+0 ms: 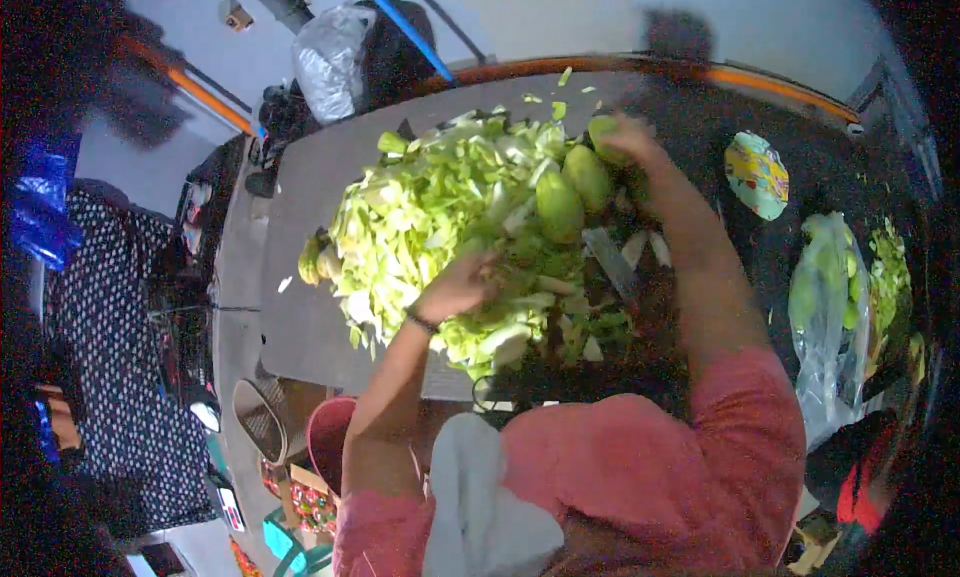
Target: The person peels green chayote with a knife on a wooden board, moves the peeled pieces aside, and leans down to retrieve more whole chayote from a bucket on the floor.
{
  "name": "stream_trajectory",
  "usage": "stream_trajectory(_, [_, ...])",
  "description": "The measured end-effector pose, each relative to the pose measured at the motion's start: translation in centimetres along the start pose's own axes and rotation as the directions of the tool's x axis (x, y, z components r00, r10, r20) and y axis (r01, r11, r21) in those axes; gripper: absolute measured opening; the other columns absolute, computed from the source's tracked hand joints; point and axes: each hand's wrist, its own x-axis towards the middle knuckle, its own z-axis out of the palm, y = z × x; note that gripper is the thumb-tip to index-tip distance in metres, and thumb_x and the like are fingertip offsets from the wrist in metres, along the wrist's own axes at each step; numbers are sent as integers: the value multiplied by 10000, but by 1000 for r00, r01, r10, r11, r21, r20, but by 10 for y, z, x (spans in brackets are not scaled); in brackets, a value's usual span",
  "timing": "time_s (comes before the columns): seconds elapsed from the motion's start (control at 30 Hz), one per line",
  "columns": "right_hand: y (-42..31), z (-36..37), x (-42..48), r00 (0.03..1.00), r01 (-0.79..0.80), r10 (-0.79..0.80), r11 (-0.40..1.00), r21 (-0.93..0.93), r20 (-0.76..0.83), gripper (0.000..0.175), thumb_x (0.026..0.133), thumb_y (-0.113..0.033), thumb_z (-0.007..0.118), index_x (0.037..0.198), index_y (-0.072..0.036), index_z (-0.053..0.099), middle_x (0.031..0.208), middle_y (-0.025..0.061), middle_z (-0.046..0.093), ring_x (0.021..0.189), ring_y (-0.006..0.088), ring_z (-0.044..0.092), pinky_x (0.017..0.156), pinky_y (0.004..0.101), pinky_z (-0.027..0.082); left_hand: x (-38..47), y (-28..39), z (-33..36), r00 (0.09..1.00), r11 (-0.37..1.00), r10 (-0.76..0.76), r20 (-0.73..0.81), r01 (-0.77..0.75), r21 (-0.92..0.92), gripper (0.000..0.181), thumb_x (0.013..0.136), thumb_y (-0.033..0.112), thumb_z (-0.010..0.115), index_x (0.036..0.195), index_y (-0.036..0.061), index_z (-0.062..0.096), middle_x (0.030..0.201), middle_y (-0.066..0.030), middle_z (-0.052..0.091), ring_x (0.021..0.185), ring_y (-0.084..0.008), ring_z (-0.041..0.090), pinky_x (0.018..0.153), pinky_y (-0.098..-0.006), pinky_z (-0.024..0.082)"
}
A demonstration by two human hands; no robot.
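A large heap of chopped pale-green vegetable pieces (420,209) covers the middle of the table. My left hand (461,286), with a dark band at the wrist, rests on the near side of this heap; its fingers are blurred, and whether they hold anything is unclear. At the far right of the heap, my right hand (631,140) grips a whole green oblong vegetable (604,136). Two more whole green vegetables (560,206) lie just beside it, against the pieces. Below them is a flat blade, apparently a knife (609,260), its handle end lost in shadow.
Left of the heap lie small whole vegetables (309,260) on the grey tabletop (300,194). To the right are a patterned pouch-like item (757,176) and a clear plastic bag (817,314) of green vegetables. A woven basket (259,419) stands below the table's near-left edge.
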Motion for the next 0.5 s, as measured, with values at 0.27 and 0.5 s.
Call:
stream_trajectory(0.27, [84,6,-196,851,500,-478,864,-57,215,472,656,-278,648,1059,-71,518,861,144,579,830,312,557,728,380,452,-126,-70,19,973,970,-223,63,215,115,489,732,328,638,1103,33,520,897,-158,601,743,-240,575,681,-317,445])
stream_trajectory(0.5, [51,9,-311,986,164,-154,954,-252,59,464,631,-224,667,1018,-33,496,908,193,537,863,351,534,723,449,438,-136,-91,22,976,980,195,-97,-188,71,416,730,295,640,1041,40,535,842,-151,588,765,-276,568,671,-347,447])
